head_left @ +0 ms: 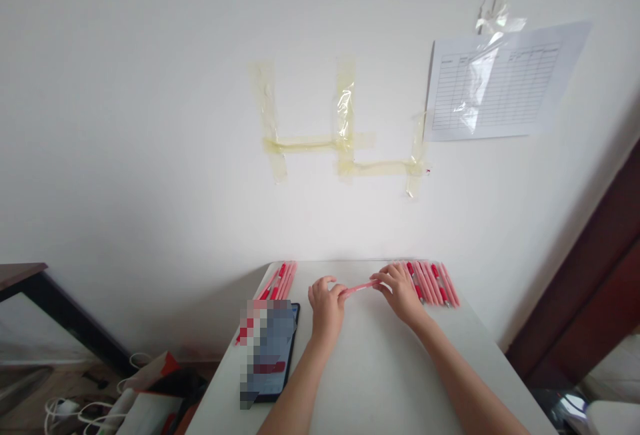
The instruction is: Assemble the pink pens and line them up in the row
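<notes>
So the nearest big thing is a white desk (380,368), and I'll use the dark phone (276,355) lying on it as the reference point, screen up, with a pixelated block hiding its left part and whatever sits right there. To the right of the phone and a bit past it, the left hand (327,302) has the left end of a slim pink pen (360,287) pinched between thumb and fingers. The right hand (400,292), further right of the phone, grips the pen's other end the same way, so it's stretched between the two, nearly crosswise; can't tell if it touches the desk. Just beyond the phone there's a small bunch of pens (286,280), pink with some red. Well to the right of the phone, by the right hand, a bigger row of pens (430,282) lies side by side, same colors, partly covered by that hand. Behind the phone is a white wall (150,122) with yellowish tape strips (345,115) up and to the right, then a printed sheet (530,88) with a grid, even further right.
</notes>
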